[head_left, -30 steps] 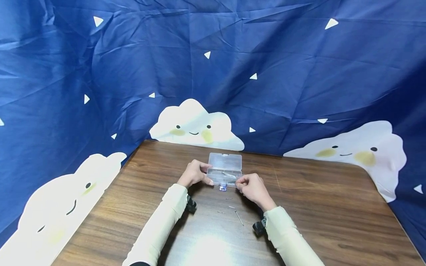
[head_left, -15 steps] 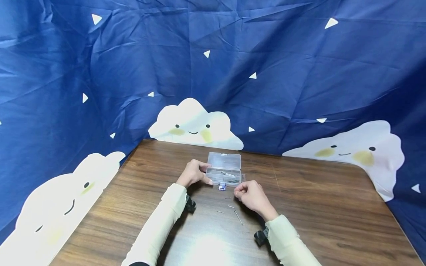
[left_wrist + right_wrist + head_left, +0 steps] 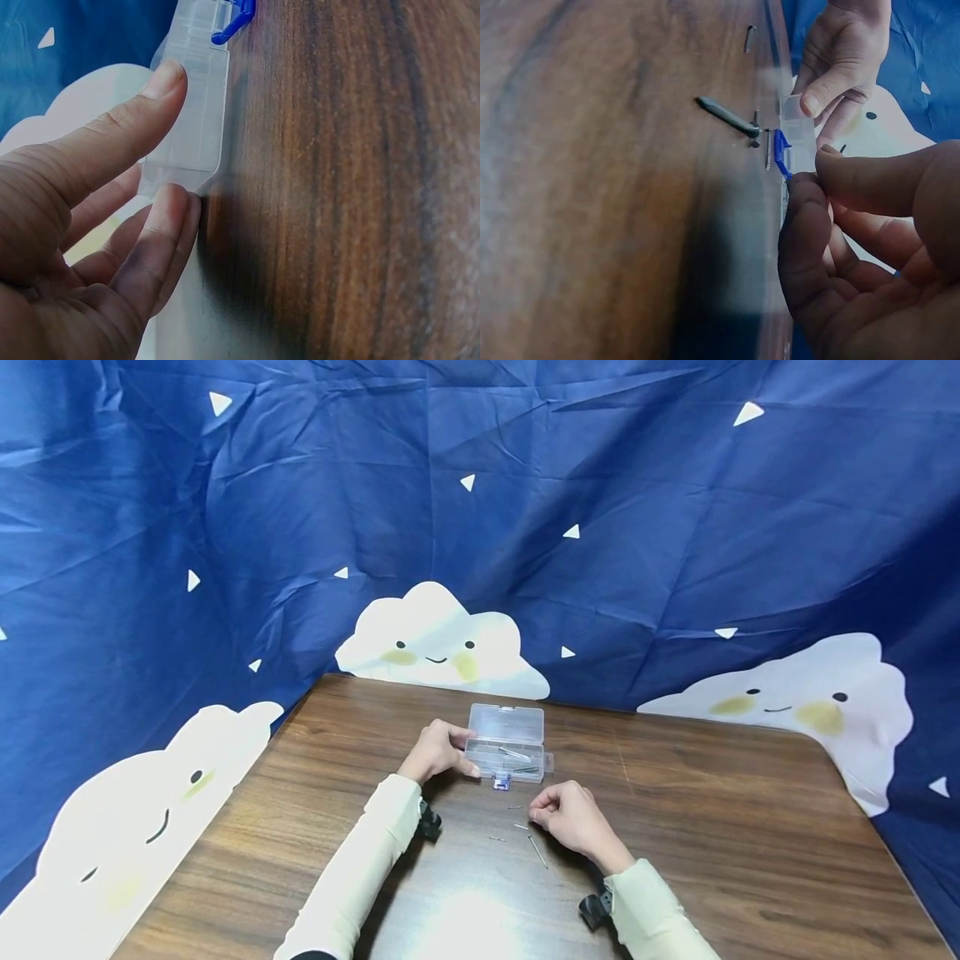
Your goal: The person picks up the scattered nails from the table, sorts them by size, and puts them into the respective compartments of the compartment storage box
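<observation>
A clear plastic box [image 3: 483, 764] with its lid [image 3: 507, 725] raised stands near the table's far side. Its blue latch [image 3: 501, 782] hangs at the front, and long metal nails [image 3: 514, 752] lie inside. My left hand [image 3: 437, 752] holds the box by its left end; in the left wrist view the thumb lies along one side and fingertips touch the end corner. Several loose nails lie before the box, among them a long nail [image 3: 537, 852] and a short nail [image 3: 497, 838]. Right of them hovers my right hand [image 3: 573, 818], fingers loosely bent, nothing visible between thumb and forefinger.
A clear flap [image 3: 549, 762] sticks out at the box's right end. The wooden table [image 3: 735, 827] runs back to a blue cloth [image 3: 637, 502] with white cloud shapes. Bright glare lies on the table's near part.
My right hand has drawn back from the box's right end toward me, down beside the loose nails. The left hand and the box have stayed in place.
</observation>
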Motion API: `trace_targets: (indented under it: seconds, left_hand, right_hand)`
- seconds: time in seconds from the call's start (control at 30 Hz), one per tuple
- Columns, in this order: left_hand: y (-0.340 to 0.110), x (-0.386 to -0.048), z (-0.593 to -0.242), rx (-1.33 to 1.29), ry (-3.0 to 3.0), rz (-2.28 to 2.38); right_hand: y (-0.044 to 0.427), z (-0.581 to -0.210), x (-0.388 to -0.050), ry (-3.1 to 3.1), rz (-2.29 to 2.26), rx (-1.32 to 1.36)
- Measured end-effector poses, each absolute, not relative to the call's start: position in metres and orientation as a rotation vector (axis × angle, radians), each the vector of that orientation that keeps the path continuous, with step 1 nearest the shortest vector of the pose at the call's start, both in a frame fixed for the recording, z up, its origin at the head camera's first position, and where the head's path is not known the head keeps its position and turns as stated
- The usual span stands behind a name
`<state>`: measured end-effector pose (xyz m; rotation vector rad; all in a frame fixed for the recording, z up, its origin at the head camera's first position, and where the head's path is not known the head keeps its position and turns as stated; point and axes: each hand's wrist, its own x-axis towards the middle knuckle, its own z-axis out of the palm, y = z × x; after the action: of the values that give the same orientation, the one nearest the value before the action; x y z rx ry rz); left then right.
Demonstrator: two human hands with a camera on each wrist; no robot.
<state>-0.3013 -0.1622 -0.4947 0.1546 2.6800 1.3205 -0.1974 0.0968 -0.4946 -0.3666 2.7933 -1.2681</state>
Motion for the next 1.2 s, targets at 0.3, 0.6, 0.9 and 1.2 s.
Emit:
trace_targets:
  seconds: [0.3, 0.6, 0.9, 1.2]
  left_hand:
    - [-0.162, -0.303, -0.496, 0.163, 2.682, 1.315]
    - [-0.162, -0.303, -0.494, 0.146, 2.679, 1.310]
    - [-0.162, -0.303, -0.494, 0.143, 2.679, 1.307]
    - [-0.162, -0.302, -0.494, 0.148, 2.679, 1.305]
  right_hand:
    - [0.099, -0.500, -0.190, 2.778, -1.196, -0.472]
    - [0.098, -0.499, -0.186, 2.806, -1.094, -0.604]
    - [0.093, -0.493, -0.183, 2.807, -1.026, -0.615]
    - [0.086, -0.489, -0.184, 2.856, -0.905, -0.532]
